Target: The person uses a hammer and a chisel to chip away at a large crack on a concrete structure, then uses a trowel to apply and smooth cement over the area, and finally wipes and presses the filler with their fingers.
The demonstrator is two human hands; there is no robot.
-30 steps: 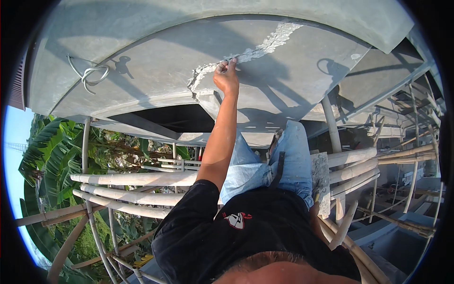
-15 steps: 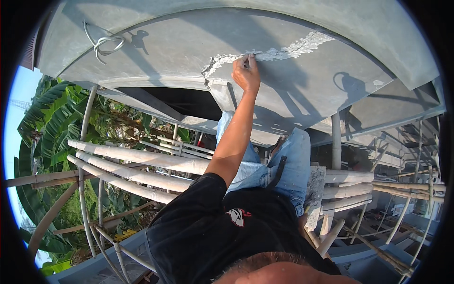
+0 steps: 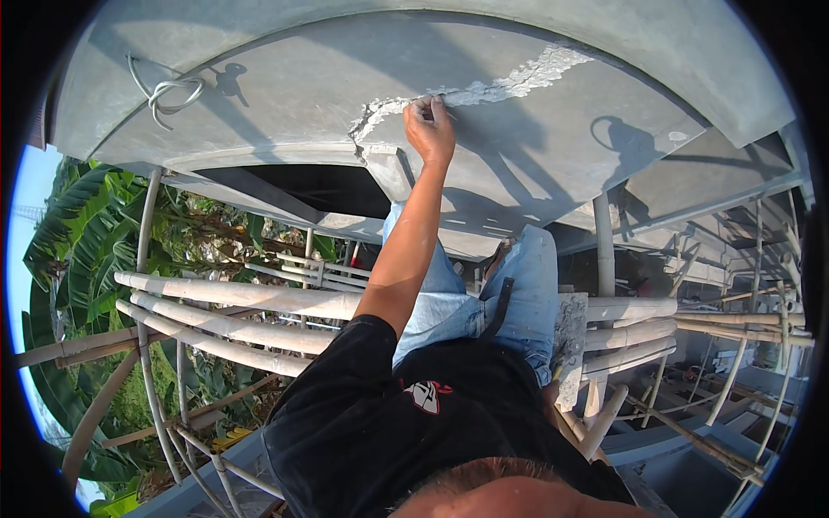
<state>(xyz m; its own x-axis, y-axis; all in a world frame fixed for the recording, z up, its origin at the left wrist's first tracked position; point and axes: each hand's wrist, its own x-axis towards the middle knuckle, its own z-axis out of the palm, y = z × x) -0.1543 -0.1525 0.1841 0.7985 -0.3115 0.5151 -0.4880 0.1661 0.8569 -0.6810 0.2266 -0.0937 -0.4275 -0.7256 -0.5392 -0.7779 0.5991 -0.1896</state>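
Observation:
My left hand (image 3: pixel 429 129) reaches out to a grey plastered wall (image 3: pixel 302 78). Its fingers are closed and pressed together at a rough, jagged crack (image 3: pixel 509 84) filled with pale broken material. Whatever the fingers hold, if anything, is too small or hidden to make out. The crack runs from a dark ragged gap at its left end up toward the right. Beside my right thigh, a patch of skin (image 3: pixel 550 395) shows next to a grey, splattered board (image 3: pixel 570 345); the fingers of my right hand are hidden there.
Thick bamboo poles (image 3: pixel 242 298) cross on my left, with more bamboo poles (image 3: pixel 630 332) on my right. A dark opening (image 3: pixel 319 186) lies below the wall's ledge. A loop of pale cable (image 3: pixel 168 95) sticks out of the wall. Banana leaves (image 3: pixel 95 216) grow at the left.
The wall and cable have shifted slightly left and up in view. My left hand stays at the crack with its fingers still closed, its wrist slightly turned.

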